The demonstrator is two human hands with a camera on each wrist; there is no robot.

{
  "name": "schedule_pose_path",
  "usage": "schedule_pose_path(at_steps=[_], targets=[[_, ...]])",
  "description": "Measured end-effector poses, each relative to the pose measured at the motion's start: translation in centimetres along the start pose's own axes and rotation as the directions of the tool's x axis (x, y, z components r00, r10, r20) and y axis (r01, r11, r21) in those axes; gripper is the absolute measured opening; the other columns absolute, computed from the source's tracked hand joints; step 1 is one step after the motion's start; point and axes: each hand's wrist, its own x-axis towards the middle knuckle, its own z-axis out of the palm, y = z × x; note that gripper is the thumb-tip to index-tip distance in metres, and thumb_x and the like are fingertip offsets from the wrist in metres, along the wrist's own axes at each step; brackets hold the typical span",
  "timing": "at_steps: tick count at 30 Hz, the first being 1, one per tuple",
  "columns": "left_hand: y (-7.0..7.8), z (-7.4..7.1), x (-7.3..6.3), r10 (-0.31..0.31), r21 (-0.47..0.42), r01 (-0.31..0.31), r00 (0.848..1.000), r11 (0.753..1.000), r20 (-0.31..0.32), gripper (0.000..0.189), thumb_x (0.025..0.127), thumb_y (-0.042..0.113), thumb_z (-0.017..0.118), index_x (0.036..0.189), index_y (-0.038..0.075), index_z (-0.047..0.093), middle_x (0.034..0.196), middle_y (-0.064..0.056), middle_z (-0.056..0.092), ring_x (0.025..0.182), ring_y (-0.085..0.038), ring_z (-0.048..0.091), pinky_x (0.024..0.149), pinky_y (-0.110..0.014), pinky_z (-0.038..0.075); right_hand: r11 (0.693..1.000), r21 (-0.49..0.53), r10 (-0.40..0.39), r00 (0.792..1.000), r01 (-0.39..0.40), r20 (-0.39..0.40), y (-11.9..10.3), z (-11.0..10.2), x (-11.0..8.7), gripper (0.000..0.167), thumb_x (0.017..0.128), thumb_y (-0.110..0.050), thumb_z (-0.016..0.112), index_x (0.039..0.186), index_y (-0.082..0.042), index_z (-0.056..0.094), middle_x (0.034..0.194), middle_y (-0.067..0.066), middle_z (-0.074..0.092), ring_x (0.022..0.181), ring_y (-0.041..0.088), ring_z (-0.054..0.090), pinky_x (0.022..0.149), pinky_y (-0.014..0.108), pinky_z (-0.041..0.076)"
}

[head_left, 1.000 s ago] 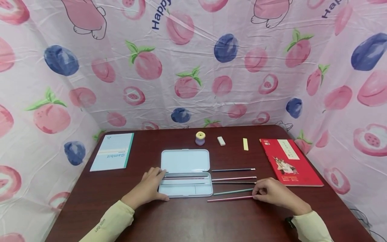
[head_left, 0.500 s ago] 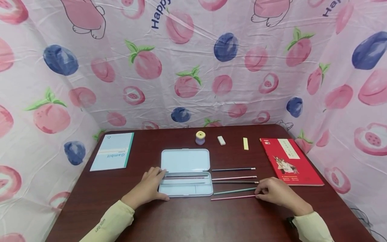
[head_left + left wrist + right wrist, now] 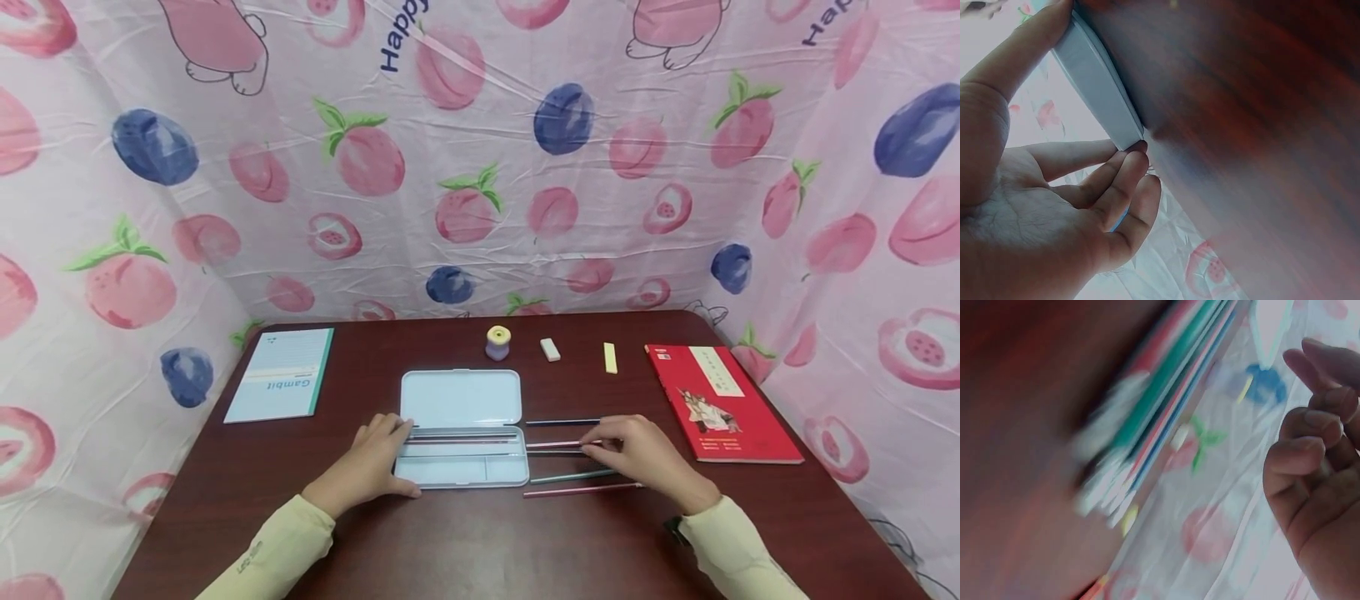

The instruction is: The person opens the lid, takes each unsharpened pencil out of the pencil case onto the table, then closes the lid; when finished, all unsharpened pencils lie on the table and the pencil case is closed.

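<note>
A light blue pencil case (image 3: 442, 472) lies unfolded on the table, its lid tipped back and several slim pencils (image 3: 457, 441) in the rear compartment. My left hand (image 3: 367, 462) holds the case's left end, thumb at the front corner and fingers behind; the left wrist view shows the case end (image 3: 1097, 87) between them. Right of the case lie a red pencil (image 3: 570, 491), a green one (image 3: 570, 477), a black one, a pink one (image 3: 553, 444) and a dark blue one (image 3: 562, 422). Over their right ends hovers my right hand (image 3: 633, 454), fingers loosely bent and holding nothing.
Behind the case stand a yellow-and-purple spool-shaped item (image 3: 497, 342), a white eraser (image 3: 550, 349) and a yellow strip (image 3: 611, 357). A red book (image 3: 738, 425) lies at the right, a Gambit notebook (image 3: 281, 375) at the left. Patterned cloth (image 3: 480, 275) hangs behind the table.
My right hand slid the red pencil a little to the right, let go of it, and moved left and away over the pink and black pencils. My left hand stays on the case.
</note>
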Motion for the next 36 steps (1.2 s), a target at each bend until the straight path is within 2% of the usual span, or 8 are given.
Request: schedule_pose_path(at_steps=[3,8,11,16,23,30,36], targets=[[0.0,0.1,0.0,0.002,-0.001,-0.002,1.0,1.0,0.001,0.106,0.069,0.043,0.101,0.152,-0.005,0.054,0.142,-0.019,0.059,0.13,-0.032,0.05,0.112,-0.052,0.042,1.0,-0.003,0.0,1.0,0.0,0.009,-1.6,0.9,1.9,0.017,0.088,-0.016,0.088,0.104,-0.018,0.086,0.09,-0.01,0.08,0.07,-0.004,0.055,0.065,0.021,0.052],[-0.1,0.1,0.1,-0.001,0.0,0.001,1.0,1.0,0.002,0.107,0.069,0.043,0.101,0.152,-0.004,0.054,0.142,-0.018,0.059,0.13,-0.031,0.05,0.111,-0.052,0.042,0.999,-0.038,-0.007,1.0,0.008,0.026,-3.6,3.0,5.0,0.014,0.088,-0.018,0.088,0.101,-0.016,0.086,0.075,-0.01,0.074,0.06,-0.002,0.048,0.057,0.021,0.045],[-0.1,0.1,0.1,0.002,0.008,-0.002,1.0,1.0,0.004,0.107,0.069,0.043,0.101,0.152,-0.004,0.054,0.142,-0.018,0.059,0.13,-0.031,0.05,0.111,-0.051,0.042,0.998,-0.056,-0.015,0.998,0.018,0.054,-4.1,4.2,6.5,0.012,0.088,-0.017,0.088,0.099,-0.014,0.086,0.066,-0.012,0.067,0.056,-0.001,0.044,0.053,0.022,0.041],[-0.1,0.1,0.1,0.008,0.013,-0.008,1.0,1.0,-0.002,0.107,0.069,0.044,0.101,0.152,-0.005,0.054,0.141,-0.018,0.059,0.129,-0.031,0.05,0.111,-0.05,0.043,0.998,-0.058,-0.009,0.992,0.016,0.123,-4.5,5.6,8.2,0.012,0.087,-0.017,0.088,0.098,-0.015,0.087,0.066,-0.011,0.066,0.058,0.001,0.047,0.055,0.022,0.041],[-0.1,0.1,0.1,0.003,0.004,-0.003,1.0,1.0,-0.001,0.107,0.069,0.043,0.101,0.152,-0.004,0.054,0.142,-0.018,0.059,0.129,-0.03,0.05,0.111,-0.05,0.043,0.999,-0.053,0.016,0.979,-0.005,0.205,-4.8,6.5,9.2,0.013,0.088,-0.018,0.087,0.099,-0.011,0.086,0.059,-0.009,0.055,0.055,0.003,0.044,0.052,0.022,0.036],[-0.1,0.0,0.1,-0.003,0.001,0.003,1.0,1.0,0.0,0.107,0.069,0.042,0.101,0.152,-0.004,0.053,0.141,-0.018,0.059,0.129,-0.03,0.05,0.11,-0.05,0.042,0.994,-0.105,0.02,0.982,0.0,0.187,-5.2,6.9,9.5,0.014,0.082,-0.016,0.091,0.094,-0.011,0.085,0.066,-0.007,0.066,0.06,0.004,0.049,0.058,0.023,0.043],[-0.1,0.0,0.0,0.006,-0.002,-0.006,1.0,1.0,0.001,0.105,0.07,0.041,0.101,0.152,-0.004,0.054,0.14,-0.017,0.059,0.128,-0.03,0.049,0.111,-0.051,0.042,0.991,-0.132,0.027,0.981,-0.001,0.192,-5.5,7.3,9.4,0.012,0.082,-0.017,0.092,0.084,-0.016,0.081,0.068,-0.007,0.066,0.062,0.005,0.052,0.059,0.025,0.046]])
